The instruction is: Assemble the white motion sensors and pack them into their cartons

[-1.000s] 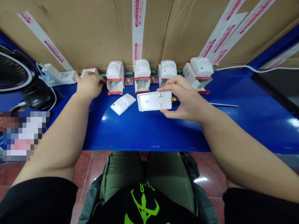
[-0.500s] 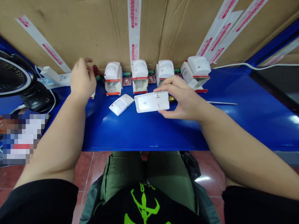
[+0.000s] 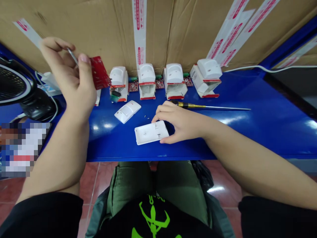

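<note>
My left hand [image 3: 71, 71] is raised over the back left of the table, its fingers closed on a red circuit board [image 3: 99, 73]. A thin metal rod [image 3: 72, 55] shows between thumb and fingers, and a blurred green part [image 3: 114, 97] hangs below the board. My right hand [image 3: 177, 122] grips the right end of a white plastic housing half [image 3: 148, 134], its hollow side up, low over the table front. A white sensor cover [image 3: 128, 111] lies to its left. Two tiny screws [image 3: 147, 117] lie near my right fingertips.
Several white sensors on small boxes [image 3: 148, 81] stand along the back, with red circuit boards [image 3: 159, 84] between them. A long screwdriver [image 3: 210, 106] lies behind my right forearm. A black fan [image 3: 24, 86] stands at the left; a cardboard wall [image 3: 99, 29] rises behind.
My left hand has risen leftward, bringing up the red circuit board. My right hand has brought the housing half toward the table's front edge, uncovering the screws and the screwdriver handle.
</note>
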